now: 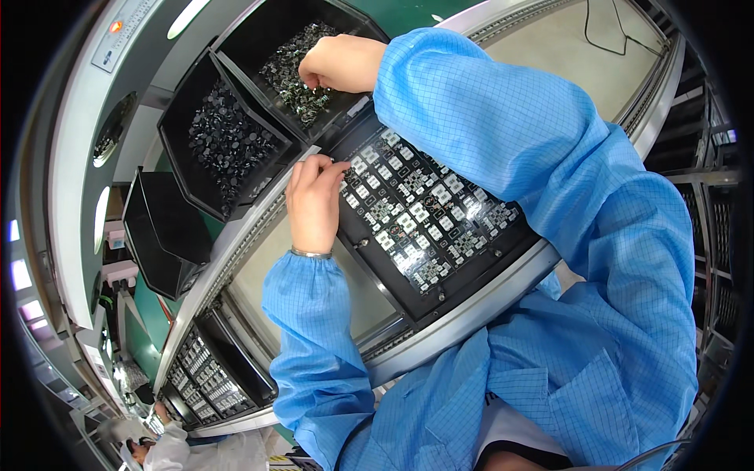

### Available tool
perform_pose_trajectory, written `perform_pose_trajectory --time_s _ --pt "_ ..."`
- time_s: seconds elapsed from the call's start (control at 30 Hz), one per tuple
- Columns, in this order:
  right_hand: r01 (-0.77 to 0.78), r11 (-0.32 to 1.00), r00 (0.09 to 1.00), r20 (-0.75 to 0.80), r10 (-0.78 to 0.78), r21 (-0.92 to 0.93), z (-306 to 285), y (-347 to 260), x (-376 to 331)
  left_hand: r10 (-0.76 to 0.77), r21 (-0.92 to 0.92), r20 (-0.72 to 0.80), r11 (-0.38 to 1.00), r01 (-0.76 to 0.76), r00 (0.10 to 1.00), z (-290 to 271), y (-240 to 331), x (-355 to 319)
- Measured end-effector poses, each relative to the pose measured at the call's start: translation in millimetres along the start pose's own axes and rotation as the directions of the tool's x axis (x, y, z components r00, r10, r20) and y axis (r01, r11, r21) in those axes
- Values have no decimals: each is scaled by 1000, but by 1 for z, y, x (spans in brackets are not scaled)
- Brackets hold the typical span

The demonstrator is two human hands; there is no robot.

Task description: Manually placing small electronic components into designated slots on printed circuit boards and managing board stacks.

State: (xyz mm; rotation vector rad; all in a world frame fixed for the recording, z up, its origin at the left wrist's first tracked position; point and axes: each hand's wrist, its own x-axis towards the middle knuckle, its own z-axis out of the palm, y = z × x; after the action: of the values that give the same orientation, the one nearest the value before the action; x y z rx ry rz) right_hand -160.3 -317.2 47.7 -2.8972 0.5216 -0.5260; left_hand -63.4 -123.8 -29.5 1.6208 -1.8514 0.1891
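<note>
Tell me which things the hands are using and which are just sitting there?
In use:
left hand on black board tray
right hand in bin of small dark parts

Just sitting:
bin of round black parts
empty black bin
second tray

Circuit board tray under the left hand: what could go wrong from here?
1. The left hand works at the edge of the circuit board tray; a slip could nudge seated parts.
2. The right hand picks from a bin of small dark components, so it might grab extras or drop one.
</note>
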Motion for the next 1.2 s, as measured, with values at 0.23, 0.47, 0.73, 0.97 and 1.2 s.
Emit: perform_pose_trajectory --time_s 0.23,0.47,0.73,0.97,1.2 --pt "-4 998 1000 -13 5 65 5 6 -2 48 3 32 999 -48 998 -1 -3 -1" --pt "-12 995 994 -108 22 96 7 7 -6 71 72 44 995 -74 997 3 -2 -3" --pt "-16 991 991 -128 34 136 11 14 -5 24 66 22 997 -26 999 7 -3 -14" --pt "16 989 978 -210 15 145 20 20 -7 -51 37 24 998 50 998 13 -7 -13" --pt "195 912 954 -287 -91 360 12 34 -20 -8 87 69 996 2 998 14 -2 -19"
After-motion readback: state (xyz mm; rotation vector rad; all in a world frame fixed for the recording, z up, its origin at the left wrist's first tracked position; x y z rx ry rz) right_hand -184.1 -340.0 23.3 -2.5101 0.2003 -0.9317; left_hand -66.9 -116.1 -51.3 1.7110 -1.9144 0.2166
